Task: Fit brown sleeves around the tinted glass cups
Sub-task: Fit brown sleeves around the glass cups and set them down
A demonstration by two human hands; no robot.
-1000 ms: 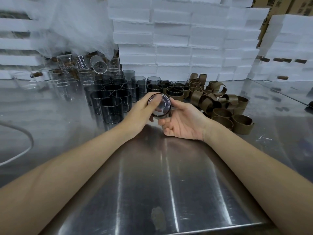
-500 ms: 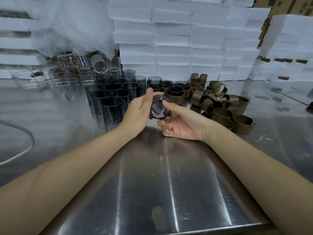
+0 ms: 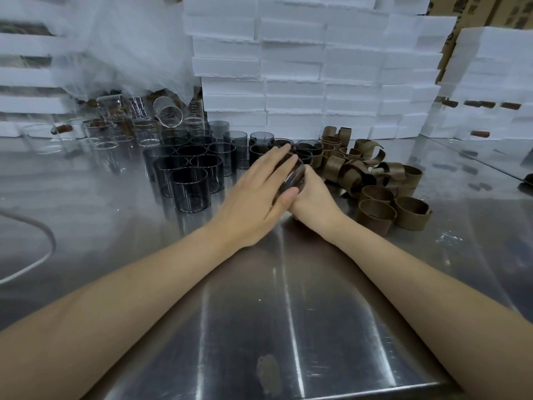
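Note:
A tinted glass cup [image 3: 293, 177] is held tilted between both hands above the steel table [image 3: 288, 313]. My left hand [image 3: 256, 197] lies over its top and left side, fingers stretched along it and thumb at its near end. My right hand [image 3: 314, 200] grips it from below and the right. Most of the cup is hidden by the hands, and I cannot tell whether a sleeve is on it. Several bare tinted cups [image 3: 189, 190] stand in a cluster to the left. A pile of brown sleeves [image 3: 377, 186] lies to the right.
Clear glass cups [image 3: 109, 140] stand and lie at the back left under white netting. Cups wearing brown sleeves [image 3: 310, 151] stand behind my hands. Stacked white foam boxes [image 3: 317, 67] wall off the back. A white cable [image 3: 34, 261] curves at the left.
The cup's base faced me before; now it is tipped away and my left hand has slid over the top of it. Both hands have moved slightly forward.

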